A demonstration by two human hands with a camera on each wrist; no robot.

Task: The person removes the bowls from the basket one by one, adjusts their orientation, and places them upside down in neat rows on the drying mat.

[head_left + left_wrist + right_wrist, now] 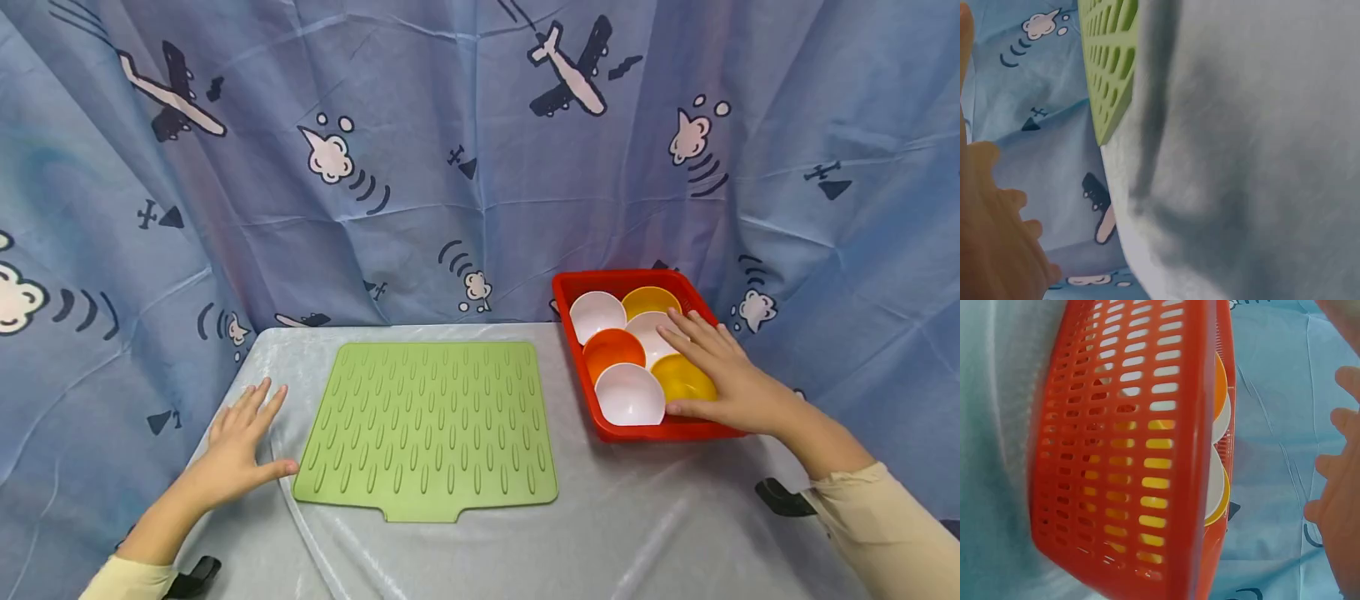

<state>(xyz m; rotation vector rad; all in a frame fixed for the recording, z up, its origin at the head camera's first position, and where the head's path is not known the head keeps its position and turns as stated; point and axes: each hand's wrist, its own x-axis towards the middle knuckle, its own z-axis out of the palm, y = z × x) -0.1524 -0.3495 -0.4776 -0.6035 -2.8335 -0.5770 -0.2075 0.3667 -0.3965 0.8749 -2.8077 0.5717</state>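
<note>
A red slotted basket [600,421] at the back right of the table holds several bowls. Among them are a white bowl [630,396] at the front, an orange bowl [613,352] and a yellow bowl [682,379]. My right hand [723,379], fingers spread, is over the basket's right side and overlaps the yellow bowl in the head view; the right wrist view shows nothing in its grasp. A green ribbed mat [427,425] lies left of the basket. Beside its left edge my left hand [236,450] is spread and holds nothing, thumb tip near the mat's edge.
A pale cloth covers the table [525,550]. Behind it hangs a blue curtain [420,208] printed with planes, close to the back edges of the mat and basket. Dark straps [783,498] show at both wrists.
</note>
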